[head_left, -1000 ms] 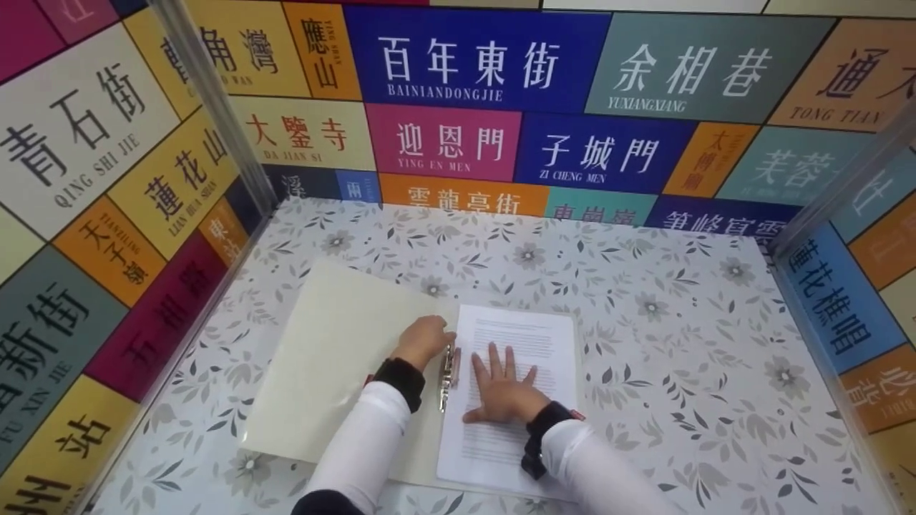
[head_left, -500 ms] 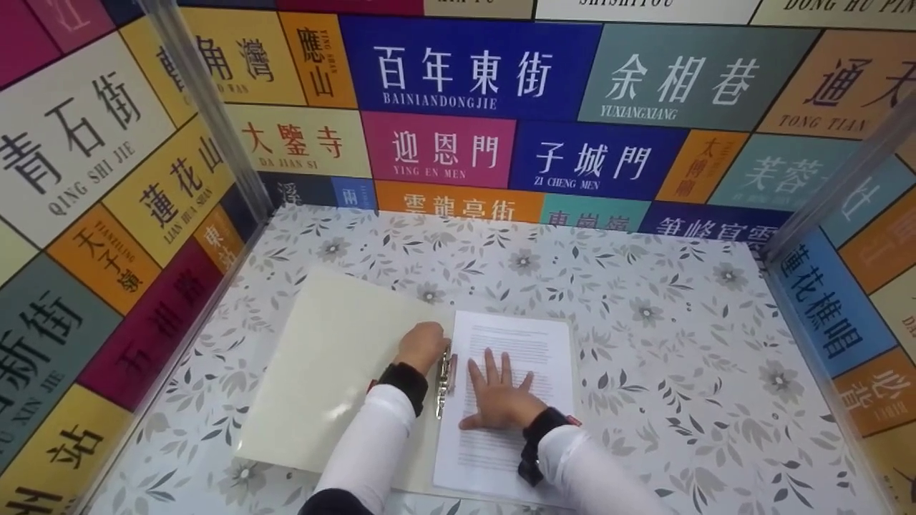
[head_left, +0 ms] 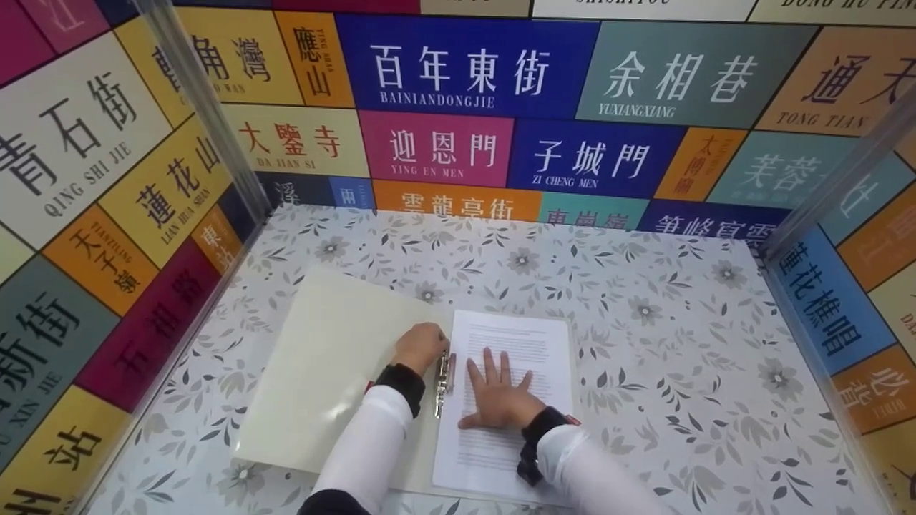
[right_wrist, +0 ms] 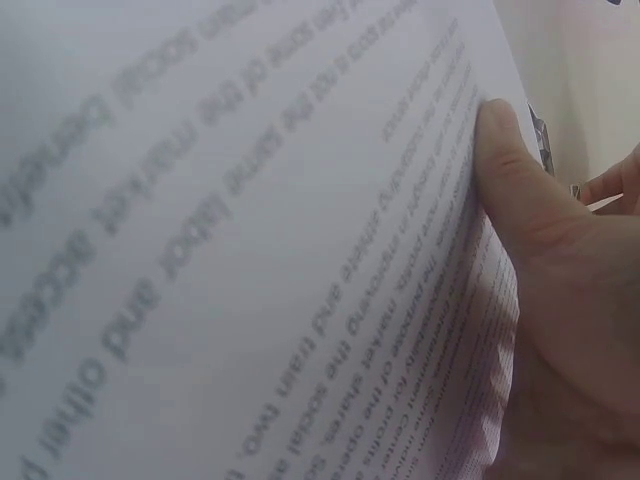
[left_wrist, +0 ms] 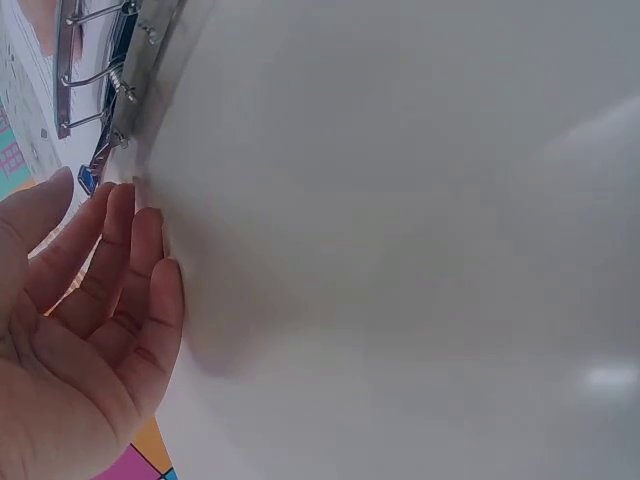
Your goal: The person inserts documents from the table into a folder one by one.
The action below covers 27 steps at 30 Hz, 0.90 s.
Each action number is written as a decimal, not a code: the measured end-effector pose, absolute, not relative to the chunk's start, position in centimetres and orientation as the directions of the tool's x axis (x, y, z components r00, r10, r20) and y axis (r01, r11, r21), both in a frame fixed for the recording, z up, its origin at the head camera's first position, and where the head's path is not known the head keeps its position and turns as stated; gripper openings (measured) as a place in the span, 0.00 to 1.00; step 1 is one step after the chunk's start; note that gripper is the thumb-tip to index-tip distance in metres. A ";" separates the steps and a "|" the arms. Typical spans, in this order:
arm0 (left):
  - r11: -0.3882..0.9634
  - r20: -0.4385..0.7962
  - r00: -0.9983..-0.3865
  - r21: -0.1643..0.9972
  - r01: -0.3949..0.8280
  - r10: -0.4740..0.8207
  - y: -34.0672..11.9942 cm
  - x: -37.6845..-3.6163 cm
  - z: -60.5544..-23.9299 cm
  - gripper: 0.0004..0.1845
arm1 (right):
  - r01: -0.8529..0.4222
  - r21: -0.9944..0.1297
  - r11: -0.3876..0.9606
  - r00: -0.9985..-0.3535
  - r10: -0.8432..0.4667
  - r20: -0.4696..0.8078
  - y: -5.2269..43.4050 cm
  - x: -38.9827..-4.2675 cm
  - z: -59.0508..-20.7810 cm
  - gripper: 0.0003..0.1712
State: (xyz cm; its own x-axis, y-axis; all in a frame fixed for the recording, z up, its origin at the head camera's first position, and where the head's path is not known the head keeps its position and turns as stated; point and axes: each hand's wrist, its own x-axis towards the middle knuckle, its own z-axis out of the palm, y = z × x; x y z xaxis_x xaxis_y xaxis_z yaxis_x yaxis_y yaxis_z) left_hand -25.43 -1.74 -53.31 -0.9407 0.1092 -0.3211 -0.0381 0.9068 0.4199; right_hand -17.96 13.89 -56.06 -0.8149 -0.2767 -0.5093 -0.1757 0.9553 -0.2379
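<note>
A cream file folder [head_left: 315, 372] lies spread wide on the table, a stack of printed sheets [head_left: 512, 336] on its right half. Along the fold runs a metal clip [head_left: 441, 383] with wire prongs, also seen in the left wrist view. At the far end of this clip is my left hand [head_left: 421, 347], fingers gently bent; in the left wrist view its thumb and fingertips stand apart around the clip's small end lever [left_wrist: 88, 180]. My right hand [head_left: 497, 397] rests flat on the top sheet with fingers spread; the right wrist view shows its thumb along the paper.
The table [head_left: 665, 386] has a floral covering. Upright panels with coloured Chinese signs [head_left: 465, 64] enclose its back and both sides. A clear corner strip [head_left: 207, 107] stands at the back left. Black bands [head_left: 402, 386] circle both wrists.
The left thumb, pointing out over the clip a second ago, has drawn in towards the other fingers. My right hand stays spread on the sheets. The head view has shifted slightly.
</note>
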 end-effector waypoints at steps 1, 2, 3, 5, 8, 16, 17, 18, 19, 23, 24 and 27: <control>0.906 -0.324 -0.940 0.420 -0.040 0.109 -1.7 -25.4 -53.3 0.11 | -0.177 -0.237 0.955 -0.814 -0.277 -0.510 13.9 -18.0 -56.1 0.67; 0.906 -0.325 -0.939 0.421 -0.039 0.110 -1.7 -25.4 -53.3 0.11 | -0.178 -0.238 0.955 -0.815 -0.278 -0.509 13.9 -18.0 -56.1 0.67; 0.906 -0.326 -0.939 0.421 -0.039 0.112 -1.7 -25.4 -53.4 0.11 | -0.178 -0.240 0.954 -0.815 -0.279 -0.508 13.9 -18.0 -56.1 0.67; 0.906 -0.320 -0.940 0.423 -0.032 0.117 -1.7 -25.4 -53.4 0.11 | -0.179 -0.244 0.953 -0.815 -0.283 -0.505 13.9 -17.9 -56.1 0.67; 0.908 -0.310 -0.943 0.419 -0.020 0.122 -1.7 -25.5 -53.3 0.11 | -0.181 -0.255 0.950 -0.816 -0.290 -0.500 14.0 -17.9 -56.0 0.67; 0.906 -0.290 -0.949 0.423 -0.012 0.122 -1.7 -25.6 -52.8 0.10 | -0.180 -0.245 0.953 -0.816 -0.284 -0.504 13.9 -17.9 -55.7 0.67; 0.906 -0.288 -0.950 0.423 -0.012 0.122 -1.8 -25.6 -52.8 0.10 | -0.181 -0.241 0.953 -0.814 -0.283 -0.507 13.9 -17.9 -55.7 0.67; 0.906 -0.284 -0.951 0.423 -0.009 0.124 -1.8 -25.6 -52.7 0.09 | -0.182 -0.237 0.954 -0.813 -0.282 -0.509 13.9 -17.9 -55.8 0.67; 0.905 -0.283 -0.951 0.425 -0.006 0.127 -1.9 -25.6 -52.6 0.09 | -0.184 -0.234 0.955 -0.813 -0.281 -0.509 13.9 -17.9 -55.8 0.67; 0.900 -0.272 -0.951 0.435 0.017 0.149 -2.1 -25.4 -52.2 0.08 | -0.186 -0.230 0.955 -0.816 -0.280 -0.506 13.9 -17.9 -55.8 0.67; 0.900 -0.267 -0.951 0.435 0.027 0.157 -2.1 -25.3 -52.1 0.08 | -0.185 -0.232 0.955 -0.816 -0.281 -0.504 13.8 -17.8 -55.8 0.67; 0.903 -0.256 -0.952 0.428 0.044 0.168 -2.3 -25.2 -51.8 0.08 | -0.186 -0.237 0.953 -0.817 -0.284 -0.502 13.8 -17.8 -55.7 0.67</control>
